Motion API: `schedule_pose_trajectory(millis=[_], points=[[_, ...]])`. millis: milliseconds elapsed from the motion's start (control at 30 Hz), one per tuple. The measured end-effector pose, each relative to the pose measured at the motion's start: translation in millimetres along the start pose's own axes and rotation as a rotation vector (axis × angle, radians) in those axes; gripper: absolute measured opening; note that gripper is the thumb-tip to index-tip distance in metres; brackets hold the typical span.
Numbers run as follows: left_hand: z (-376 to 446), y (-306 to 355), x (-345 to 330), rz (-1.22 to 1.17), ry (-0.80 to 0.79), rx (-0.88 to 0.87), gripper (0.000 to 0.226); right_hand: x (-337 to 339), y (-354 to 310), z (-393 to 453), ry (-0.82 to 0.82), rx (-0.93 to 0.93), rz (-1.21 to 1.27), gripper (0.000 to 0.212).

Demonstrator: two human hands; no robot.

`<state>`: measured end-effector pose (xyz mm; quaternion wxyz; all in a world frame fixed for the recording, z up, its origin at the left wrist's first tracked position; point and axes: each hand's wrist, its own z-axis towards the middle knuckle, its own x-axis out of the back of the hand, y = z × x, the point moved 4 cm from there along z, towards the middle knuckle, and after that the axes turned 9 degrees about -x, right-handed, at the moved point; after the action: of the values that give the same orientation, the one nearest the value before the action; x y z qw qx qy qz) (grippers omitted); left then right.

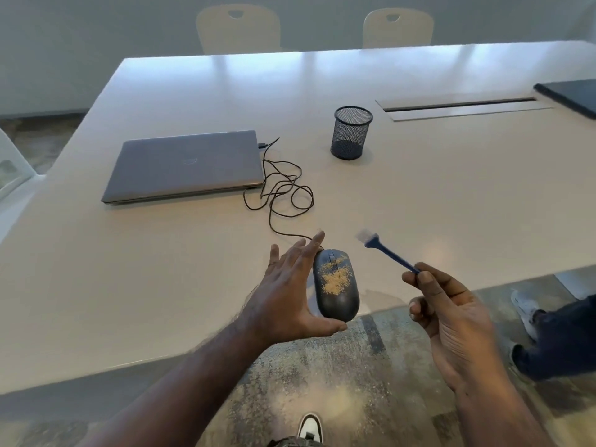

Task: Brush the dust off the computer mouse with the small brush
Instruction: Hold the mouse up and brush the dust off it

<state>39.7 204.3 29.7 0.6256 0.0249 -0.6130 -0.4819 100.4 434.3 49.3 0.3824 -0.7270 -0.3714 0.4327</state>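
A dark wired computer mouse lies near the table's front edge with tan dust spread over its top. My left hand is against its left side, fingers straight along the front and thumb at the rear end. My right hand pinches the handle end of a small blue brush between thumb and fingers. The brush's pale bristles are blurred and hang in the air to the right of the mouse's front, apart from it.
The mouse's cable loops back to a closed grey laptop at the left. A black mesh pen cup stands behind. The white table ends just under the mouse. Another person's legs stand at right.
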Motion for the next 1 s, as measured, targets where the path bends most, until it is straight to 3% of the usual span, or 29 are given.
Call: schedule_pose_trajectory(millis=[333, 500, 667, 1000], points=[[-40, 18, 8, -0.03, -0.019, -0.08, 0.134, -11, 9, -67, 0.176, 0.155, -0.032, 0.029], [-58, 27, 16, -0.032, -0.042, -0.124, 0.134, -10, 20, -104, 0.26, 0.231, -0.03, 0.014], [-72, 36, 15, -0.049, -0.073, -0.149, 0.134, -6, 29, -130, 0.343, 0.296, -0.085, 0.028], [-81, 44, 0, -0.041, -0.096, -0.136, 0.136, -3, 23, -138, 0.357, 0.367, -0.272, 0.021]])
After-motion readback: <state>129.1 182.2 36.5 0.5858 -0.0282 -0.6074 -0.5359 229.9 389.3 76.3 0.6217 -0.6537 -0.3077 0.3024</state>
